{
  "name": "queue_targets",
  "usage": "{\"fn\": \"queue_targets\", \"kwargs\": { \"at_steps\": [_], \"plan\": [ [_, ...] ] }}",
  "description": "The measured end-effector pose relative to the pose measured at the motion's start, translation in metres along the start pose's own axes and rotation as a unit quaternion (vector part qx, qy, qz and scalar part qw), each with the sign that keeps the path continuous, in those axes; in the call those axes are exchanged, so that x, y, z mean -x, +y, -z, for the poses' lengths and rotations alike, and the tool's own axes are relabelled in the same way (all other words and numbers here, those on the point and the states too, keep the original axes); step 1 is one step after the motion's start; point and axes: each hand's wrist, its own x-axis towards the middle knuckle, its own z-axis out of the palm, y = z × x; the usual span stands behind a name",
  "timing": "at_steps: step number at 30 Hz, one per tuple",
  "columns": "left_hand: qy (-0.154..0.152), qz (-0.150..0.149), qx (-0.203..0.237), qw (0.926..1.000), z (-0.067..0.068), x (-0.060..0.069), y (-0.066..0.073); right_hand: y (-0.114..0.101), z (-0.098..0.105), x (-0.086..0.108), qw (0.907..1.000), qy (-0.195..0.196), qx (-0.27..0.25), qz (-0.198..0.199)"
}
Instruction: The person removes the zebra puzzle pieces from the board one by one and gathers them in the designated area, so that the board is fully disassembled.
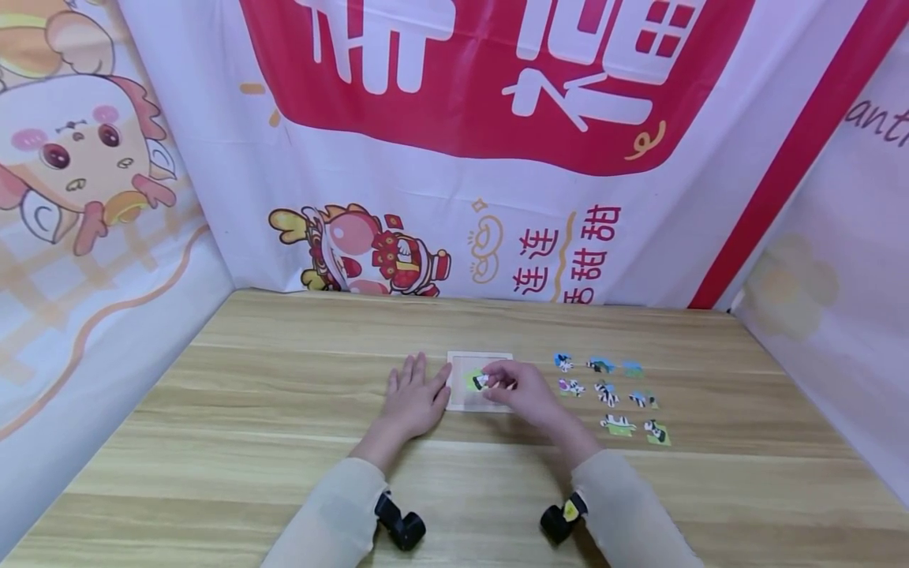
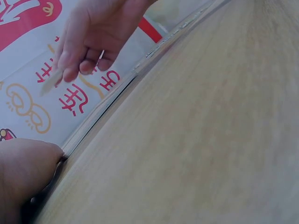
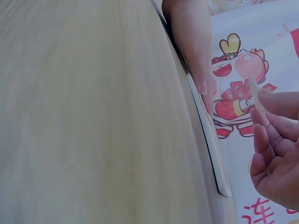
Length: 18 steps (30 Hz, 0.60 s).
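A thin puzzle piece (image 1: 475,382), green with a black-and-white figure, is pinched between the thumb and fingers of my right hand (image 1: 527,388). It is above a pale rectangular puzzle tray (image 1: 480,355), and both wrist views show it held clear of the tray. In the right wrist view the puzzle piece (image 3: 254,92) appears edge-on. My left hand (image 1: 414,401) lies on the table with its fingers spread. Its thumb touches the tray's left edge.
Several puzzle pieces lie in rough rows right of the tray, among them a blue-and-green one (image 1: 634,369) and a long white-and-green one (image 1: 619,425). The wooden table (image 1: 248,426) ends at a printed cloth backdrop (image 1: 426,173), with cloth at both sides.
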Motion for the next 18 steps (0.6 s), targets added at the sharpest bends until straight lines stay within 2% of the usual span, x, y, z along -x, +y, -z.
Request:
{"fn": "queue_targets", "kwargs": {
  "at_steps": [6, 12, 18],
  "plan": [
    [-0.001, -0.003, 0.004, 1.0, 0.0, 0.0, 0.0, -0.001, 0.023, 0.016, 0.9994, 0.005, -0.008, -0.032],
    [0.003, -0.003, 0.007, 1.0, 0.002, 0.0, 0.0, 0.013, 0.047, 0.028, 0.9998, 0.001, 0.008, -0.019],
    [-0.002, -0.003, 0.006, 1.0, 0.0, -0.001, -0.001, 0.024, 0.068, 0.039, 0.9996, 0.014, 0.026, -0.003]
  ]
}}
